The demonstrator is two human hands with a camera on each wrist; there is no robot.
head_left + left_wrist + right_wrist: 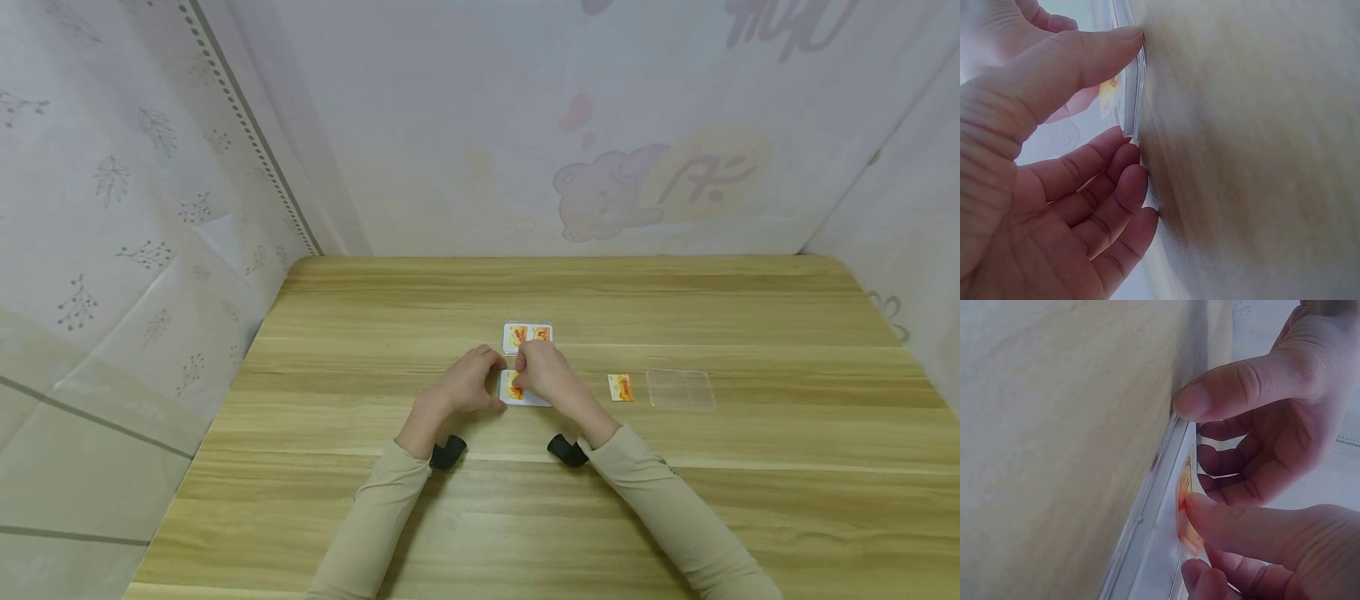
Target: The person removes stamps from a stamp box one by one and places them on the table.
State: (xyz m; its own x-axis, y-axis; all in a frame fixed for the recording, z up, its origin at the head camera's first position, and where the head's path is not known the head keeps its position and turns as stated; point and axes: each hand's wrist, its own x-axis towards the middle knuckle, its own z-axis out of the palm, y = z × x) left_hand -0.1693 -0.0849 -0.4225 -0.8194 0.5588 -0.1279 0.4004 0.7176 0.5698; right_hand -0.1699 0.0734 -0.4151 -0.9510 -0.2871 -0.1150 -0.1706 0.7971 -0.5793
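Note:
Near the middle of the table lies a flat white plastic case (531,401) with clear edges. My left hand (471,380) grips its left end, thumb at the near edge and fingertips at the far edge; the left wrist view shows the thumb pressed on the case's side (1132,94). Over the same case, my right hand (549,372) pinches a small card (515,388) with red and yellow print between thumb and finger. In the right wrist view the card (1184,487) stands right against the case's face. The right fingers cover part of it.
Just beyond the hands lies a second case (528,327) with two similar printed pictures. To the right are a loose printed card (620,387) and a clear plastic lid (681,390). Black wrist mounts (448,452) show under the forearms. Patterned curtains (450,125) stand behind the wooden table (480,533).

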